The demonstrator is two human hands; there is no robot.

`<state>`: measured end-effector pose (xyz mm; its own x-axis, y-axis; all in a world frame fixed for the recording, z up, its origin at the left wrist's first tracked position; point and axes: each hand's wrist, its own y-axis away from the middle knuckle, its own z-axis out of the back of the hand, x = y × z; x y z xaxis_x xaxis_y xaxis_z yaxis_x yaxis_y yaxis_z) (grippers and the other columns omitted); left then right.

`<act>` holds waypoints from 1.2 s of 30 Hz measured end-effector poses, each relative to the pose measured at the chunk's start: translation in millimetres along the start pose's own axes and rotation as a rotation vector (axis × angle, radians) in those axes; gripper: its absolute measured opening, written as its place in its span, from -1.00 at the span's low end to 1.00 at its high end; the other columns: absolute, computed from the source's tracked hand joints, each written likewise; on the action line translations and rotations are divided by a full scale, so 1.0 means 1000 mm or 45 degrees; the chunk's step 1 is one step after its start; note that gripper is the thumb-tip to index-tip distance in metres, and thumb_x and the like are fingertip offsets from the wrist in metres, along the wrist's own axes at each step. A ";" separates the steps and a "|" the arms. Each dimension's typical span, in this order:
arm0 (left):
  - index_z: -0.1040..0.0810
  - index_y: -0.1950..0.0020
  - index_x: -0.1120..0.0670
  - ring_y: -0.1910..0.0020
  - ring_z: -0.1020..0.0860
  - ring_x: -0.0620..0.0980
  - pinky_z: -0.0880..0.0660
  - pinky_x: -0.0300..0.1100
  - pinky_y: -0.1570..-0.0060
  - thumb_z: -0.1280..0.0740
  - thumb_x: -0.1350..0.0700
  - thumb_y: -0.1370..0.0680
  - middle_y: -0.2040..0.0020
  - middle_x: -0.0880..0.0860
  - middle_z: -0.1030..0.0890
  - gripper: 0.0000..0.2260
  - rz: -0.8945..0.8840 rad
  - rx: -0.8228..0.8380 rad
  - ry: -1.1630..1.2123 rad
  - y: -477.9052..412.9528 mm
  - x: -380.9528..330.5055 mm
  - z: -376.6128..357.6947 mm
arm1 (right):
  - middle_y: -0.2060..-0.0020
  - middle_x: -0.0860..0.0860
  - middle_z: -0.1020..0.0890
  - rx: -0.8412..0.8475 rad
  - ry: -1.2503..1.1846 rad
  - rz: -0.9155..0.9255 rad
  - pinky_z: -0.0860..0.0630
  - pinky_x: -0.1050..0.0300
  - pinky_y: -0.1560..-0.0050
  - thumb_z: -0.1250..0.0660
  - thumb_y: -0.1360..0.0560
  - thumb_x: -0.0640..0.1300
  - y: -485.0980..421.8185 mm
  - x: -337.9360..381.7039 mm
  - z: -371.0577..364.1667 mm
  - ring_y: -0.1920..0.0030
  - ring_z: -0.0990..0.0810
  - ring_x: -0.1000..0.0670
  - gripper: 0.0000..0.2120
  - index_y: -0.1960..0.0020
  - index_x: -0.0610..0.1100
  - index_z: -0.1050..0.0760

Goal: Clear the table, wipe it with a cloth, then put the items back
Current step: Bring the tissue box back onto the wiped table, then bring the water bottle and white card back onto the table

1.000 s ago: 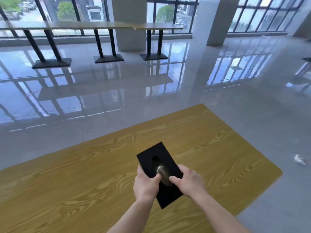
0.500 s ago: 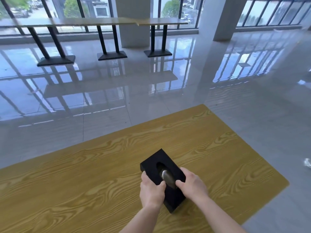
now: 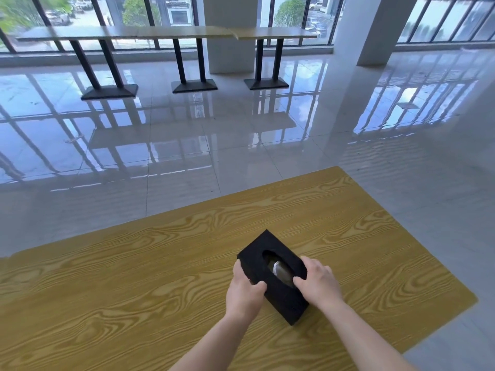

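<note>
- A black tissue box (image 3: pixel 273 274) is seen on the wood-grain table (image 3: pixel 134 290), toward its right half, set at a slant to the table's edges, with its oval slot facing up and a pale tissue showing inside.
- Whether the box's base is resting fully on the wood or is lifted slightly cannot be told.
- The box is clasped from both long sides, which is judged to keep it level and steady while it is set down or picked up; which of the two cannot be decided from this moment alone.
- The left hand (image 3: pixel 245 289) is closed on the box's near-left side, the thumb laid over the top edge and the fingers wrapped down the side.
- The right hand (image 3: pixel 317 283) is closed on the opposite side, the thumb pressed on the top beside the slot.
- Nothing else is seen on the tabletop, and no cloth is in view.
- Beyond the table, a glossy tiled floor (image 3: pixel 241 135) and long tables (image 3: pixel 160 33) by the windows are seen.
</note>
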<state>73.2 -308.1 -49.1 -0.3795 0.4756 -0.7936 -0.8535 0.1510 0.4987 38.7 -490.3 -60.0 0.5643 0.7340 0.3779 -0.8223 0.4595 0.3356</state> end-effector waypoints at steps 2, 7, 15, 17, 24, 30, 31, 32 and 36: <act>0.00 -0.62 -0.05 -0.24 -0.52 -0.03 -0.49 -0.12 -0.15 -0.34 0.05 -0.54 -0.36 0.03 -0.50 -0.26 -0.058 -0.025 -0.136 -0.002 0.002 0.010 | -0.42 0.07 -0.40 -0.010 0.072 0.004 -0.43 0.03 -0.26 -0.26 -0.55 0.11 0.002 0.002 0.001 -0.33 -0.36 -0.07 -0.41 -0.53 0.02 -0.23; 0.00 -0.63 0.01 -0.46 -0.36 0.08 -0.38 -0.04 -0.37 -0.32 0.05 -0.56 -0.54 0.09 -0.31 -0.28 -0.140 -0.055 -0.348 -0.004 0.006 0.031 | -0.32 0.11 -0.48 -0.270 0.331 0.088 -0.42 0.09 -0.16 -0.24 -0.55 0.15 0.013 0.018 0.010 -0.25 -0.40 -0.02 -0.54 -0.40 0.04 -0.36; 0.00 -0.62 -0.01 -0.23 -0.51 0.02 -0.45 -0.17 -0.01 -0.28 0.03 -0.56 -0.46 0.05 -0.35 -0.30 -0.319 -0.179 -0.696 0.003 0.002 0.074 | -0.33 0.02 -0.49 -0.268 0.106 0.320 -0.40 0.09 -0.29 -0.28 -0.57 0.07 0.020 0.071 0.014 -0.33 -0.39 -0.05 -0.50 -0.46 -0.02 -0.34; 0.00 -0.62 -0.01 -0.24 -0.50 0.01 -0.48 -0.15 -0.04 -0.28 0.01 -0.55 -0.43 0.03 -0.36 -0.29 -0.360 -0.222 -0.748 0.006 0.001 0.087 | -0.32 0.01 -0.50 -0.256 0.100 0.377 -0.41 0.08 -0.26 -0.28 -0.56 0.08 0.024 0.084 0.013 -0.32 -0.40 -0.06 -0.51 -0.46 -0.02 -0.34; -0.05 -0.61 0.02 -0.30 -0.44 0.00 -0.50 -0.12 -0.10 -0.24 -0.13 -0.57 -0.37 0.00 -0.39 -0.32 -0.442 -0.392 -0.917 0.020 0.020 0.141 | -0.35 0.01 -0.50 -0.200 0.145 0.655 -0.44 0.06 -0.26 -0.30 -0.56 0.10 0.047 0.145 -0.002 -0.35 -0.42 -0.07 -0.46 -0.49 -0.02 -0.33; -0.07 -0.61 0.04 -0.35 -0.42 0.03 -0.48 -0.09 -0.18 -0.22 -0.16 -0.57 -0.40 0.05 -0.39 -0.32 -0.401 -0.550 -0.996 0.040 0.054 0.196 | -0.35 0.03 -0.50 -0.131 0.144 0.867 -0.46 0.06 -0.25 -0.28 -0.57 0.12 0.071 0.207 -0.022 -0.33 -0.43 -0.06 -0.45 -0.50 -0.01 -0.30; -0.07 -0.61 0.03 -0.37 -0.40 0.03 -0.47 -0.08 -0.21 -0.22 -0.16 -0.57 -0.42 0.05 -0.39 -0.32 -0.379 -0.578 -1.011 0.044 0.060 0.205 | -0.35 0.02 -0.49 -0.110 0.146 0.895 -0.45 0.05 -0.26 -0.28 -0.57 0.11 0.075 0.216 -0.026 -0.34 -0.42 -0.06 -0.45 -0.50 -0.02 -0.30; -0.06 -0.61 0.03 -0.39 -0.38 0.04 -0.45 -0.06 -0.23 -0.22 -0.17 -0.57 -0.43 0.06 -0.38 -0.32 -0.354 -0.607 -1.022 0.048 0.065 0.215 | -0.36 0.01 -0.49 -0.088 0.150 0.923 -0.45 0.05 -0.28 -0.28 -0.57 0.11 0.080 0.225 -0.031 -0.34 -0.42 -0.06 -0.45 -0.50 -0.02 -0.30; -0.04 -0.61 0.02 -0.46 -0.32 0.05 -0.39 0.00 -0.35 -0.20 -0.18 -0.58 -0.49 0.08 -0.33 -0.32 -0.260 -0.709 -1.017 0.067 0.089 0.250 | -0.37 0.00 -0.50 -0.017 0.167 1.030 -0.42 0.04 -0.32 -0.28 -0.57 0.10 0.098 0.261 -0.050 -0.36 -0.41 -0.07 -0.45 -0.50 -0.02 -0.31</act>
<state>71.5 -39.0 1.0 -0.0294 0.9607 -0.2760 -0.9992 -0.0358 -0.0182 101.9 -228.8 28.7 -0.2160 0.8931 0.3947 -0.9728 -0.2317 -0.0081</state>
